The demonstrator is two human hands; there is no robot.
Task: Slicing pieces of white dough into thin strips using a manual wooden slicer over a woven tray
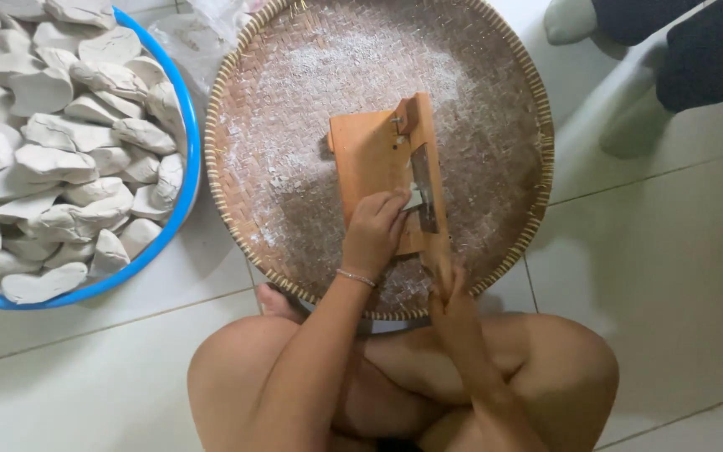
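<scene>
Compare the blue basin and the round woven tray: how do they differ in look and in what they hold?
The blue basin has a smooth blue rim; the woven tray is tan basketwork. The basin is heaped with pale chunks; the tray carries only thin white shavings and a wooden slicer board. The basin runs out of frame at the left; the tray shows nearly whole. Both are round and rest on the white tiled floor.

We are curling our left hand [374, 230] palm down, arm stretched forward, while our right hand [452, 295] is gripping with closed fingers.
</scene>
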